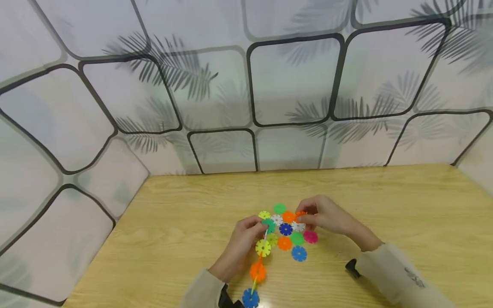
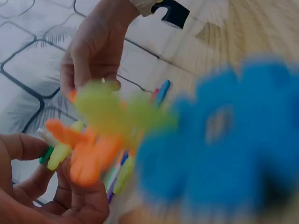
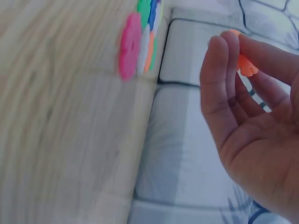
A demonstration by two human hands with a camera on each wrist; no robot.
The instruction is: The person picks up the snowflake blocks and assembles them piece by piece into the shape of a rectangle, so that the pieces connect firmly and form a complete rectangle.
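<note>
My left hand (image 1: pixel 240 239) pinches the green end disc (image 1: pixel 271 226) of a chain of notched plastic snowflake discs. A yellow disc (image 1: pixel 263 248), an orange disc (image 1: pixel 257 272) and a blue disc (image 1: pixel 250 298) follow down the chain, with thin edge-on discs linking them. In the left wrist view the blue disc (image 2: pixel 219 140) looms large and blurred. Held between the thumb and fingers of my right hand (image 1: pixel 327 214) is a single orange disc (image 3: pixel 246 66), partly hidden by the fingers. That hand hovers at the right edge of the loose discs.
Loose discs lie on the wooden table (image 1: pixel 366 192) between the hands, among them a dark blue disc (image 1: pixel 285 229), a pink disc (image 1: pixel 310 236) and a light blue disc (image 1: pixel 298 253). A patterned wall (image 1: pixel 223 149) borders the table's back and left.
</note>
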